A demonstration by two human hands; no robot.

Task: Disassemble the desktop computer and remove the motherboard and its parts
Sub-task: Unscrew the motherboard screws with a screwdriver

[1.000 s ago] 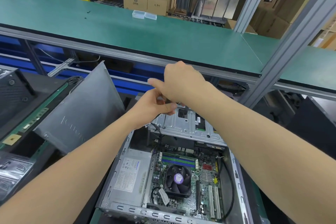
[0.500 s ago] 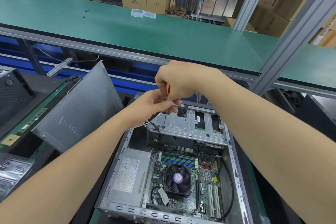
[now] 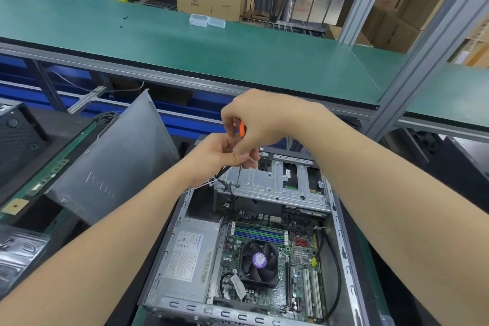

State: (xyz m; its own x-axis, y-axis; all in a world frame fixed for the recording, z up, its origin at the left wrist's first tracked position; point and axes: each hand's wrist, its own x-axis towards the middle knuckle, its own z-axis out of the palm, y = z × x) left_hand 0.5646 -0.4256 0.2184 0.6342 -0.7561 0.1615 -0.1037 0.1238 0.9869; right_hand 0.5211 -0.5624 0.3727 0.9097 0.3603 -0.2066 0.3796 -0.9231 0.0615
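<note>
An open desktop case (image 3: 169,241) lies in front of me. Inside are the green motherboard (image 3: 299,267), a black CPU fan (image 3: 259,262) and a grey power supply (image 3: 188,259). A metal drive cage (image 3: 275,182) spans the far end. My right hand (image 3: 262,119) grips an orange-handled screwdriver (image 3: 241,130) from above; its shaft points down with the tip on the cage's left part. My left hand (image 3: 219,156) pinches the shaft just below the handle. Black cables run under my left hand.
The removed grey side panel (image 3: 111,167) leans against the case's left side. Black equipment and a circuit strip lie further left. A green workbench (image 3: 185,42) with two clear plastic boxes (image 3: 207,20) runs behind; an aluminium post (image 3: 423,53) stands at right.
My right hand has brought the orange screwdriver upright over the drive cage and lowered its tip onto it. My left hand moved to pinch the shaft.
</note>
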